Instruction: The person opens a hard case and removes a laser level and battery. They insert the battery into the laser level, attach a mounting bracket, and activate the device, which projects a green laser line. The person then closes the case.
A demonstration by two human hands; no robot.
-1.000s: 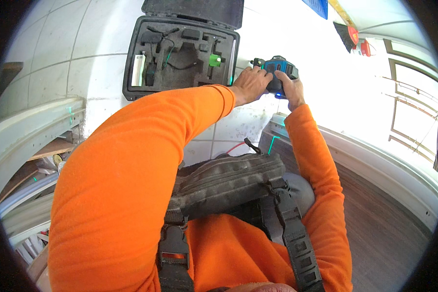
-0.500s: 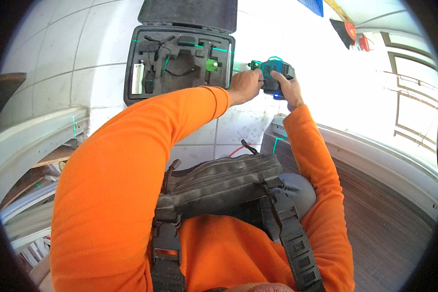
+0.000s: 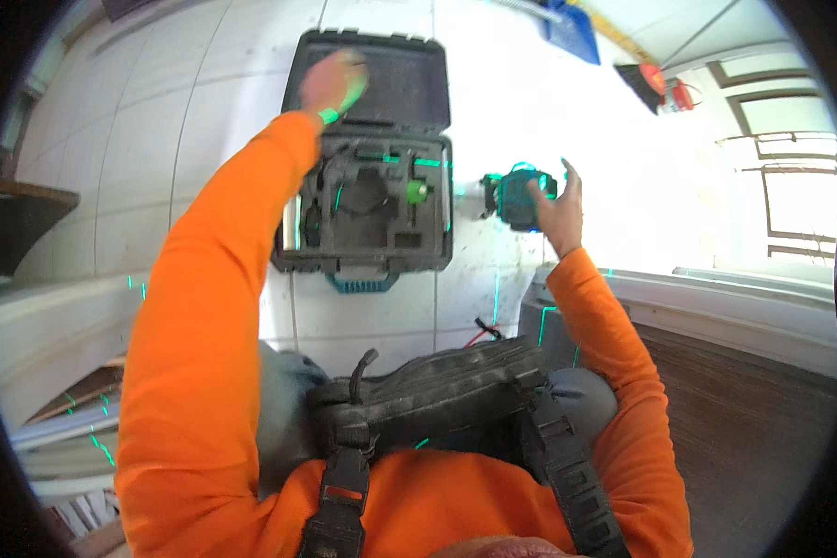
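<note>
On the white tiled floor stands a teal and black laser level (image 3: 516, 206), throwing green lines over the surroundings. My right hand (image 3: 560, 212) is at its right side with fingers spread, the thumb overlapping its edge; whether it touches is unclear. To the left lies an open black hard case (image 3: 445, 209) with a foam insert (image 3: 367, 232) cut into recesses. A green piece (image 3: 418, 192) and a white strip (image 3: 292, 225) sit in the foam. My left hand (image 3: 335, 82), smeared by motion, is over the raised lid (image 3: 409, 88); its fingers cannot be made out.
A teal handle (image 3: 363, 284) juts from the case's near side. A blue plastic object (image 3: 572, 35) and a red and black item (image 3: 644, 86) lie beyond. A pale sill (image 3: 697, 302) borders dark flooring at right; a black bag (image 3: 437, 381) hangs at my front.
My left hand has left the laser level and swung up and left over the case lid. My right hand's fingers have spread from their hold on the level. The view has shifted.
</note>
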